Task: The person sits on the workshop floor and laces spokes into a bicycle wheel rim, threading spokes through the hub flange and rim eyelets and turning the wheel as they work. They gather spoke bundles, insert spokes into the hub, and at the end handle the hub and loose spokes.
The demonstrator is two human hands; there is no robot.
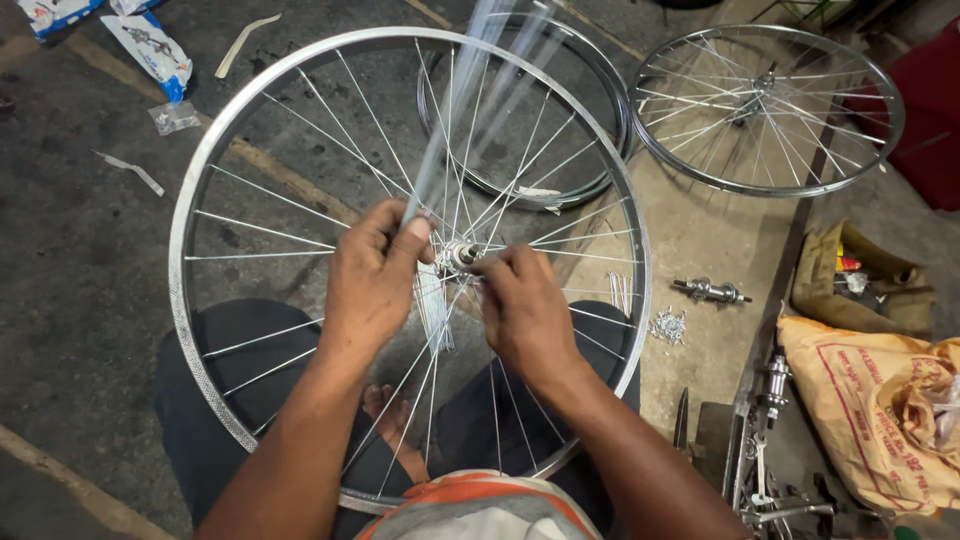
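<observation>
A silver bicycle wheel rim rests across my knees, partly laced with thin spokes. Its hub sits in the middle. My left hand grips a bundle of loose spokes that rises away from the hub and looks blurred. My right hand pinches at the hub flange just right of the axle; I cannot tell whether a spoke is between its fingers.
A bare rim lies on the concrete behind. A finished spoked wheel lies at top right. A spare hub, a pile of nipples, an orange sack and tools are on the right. Wrappers lie top left.
</observation>
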